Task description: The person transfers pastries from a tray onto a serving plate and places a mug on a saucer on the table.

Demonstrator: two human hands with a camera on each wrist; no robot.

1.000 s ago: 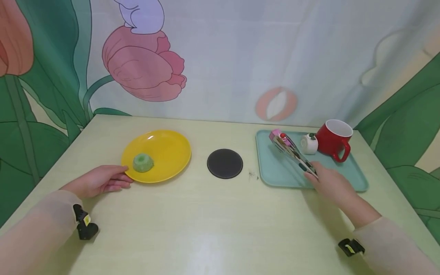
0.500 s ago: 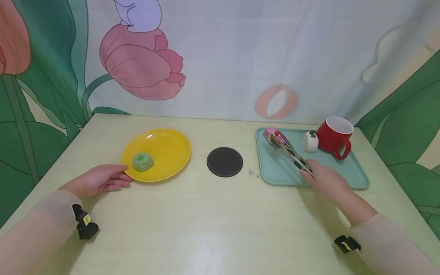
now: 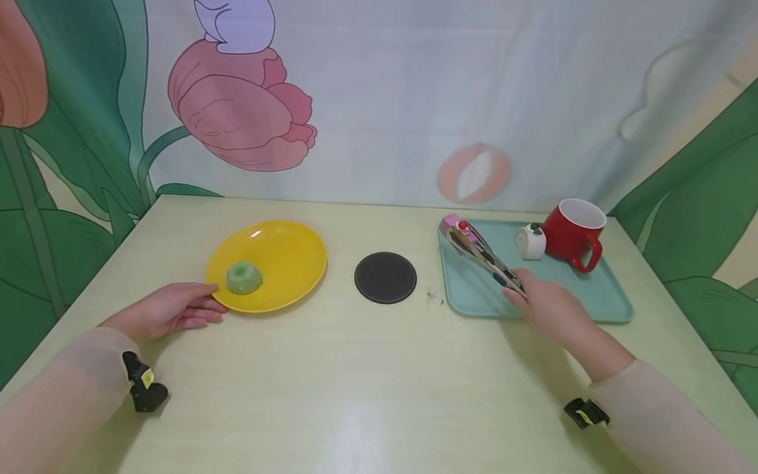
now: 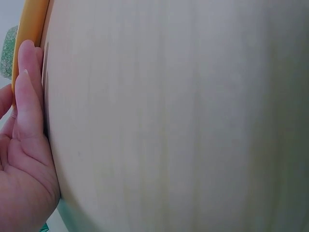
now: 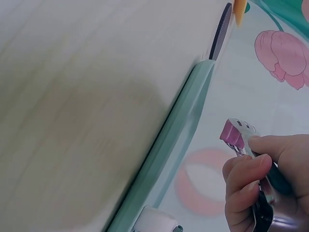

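Note:
At the left in the head view, my left hand (image 3: 168, 311) pinches the near-left rim of a yellow plate (image 3: 290, 263), thumb on top and fingers beneath. On that plate, near the hand, sits a green ring-shaped cake (image 3: 243, 278). My right hand (image 3: 553, 311) grips metal tongs (image 3: 487, 260) over the blue-green tray (image 3: 480, 296). Between the tong tips is a small pink cake (image 3: 451, 226) with a red berry-like topping, held above the tray's far-left corner. The right wrist view shows the pink cake (image 5: 232, 135) in the tongs, raised off the tray.
A white roll cake (image 3: 531, 242) and a red mug (image 3: 573, 234) stand together at the tray's far right. A round black coaster (image 3: 385, 278) lies between plate and tray. Behind the table hangs a printed curtain (image 3: 379, 99).
My right hand has moved left, carrying the tongs and the pink cake toward the tray's left edge. My left hand stays at the plate's rim. The head view has shifted slightly.

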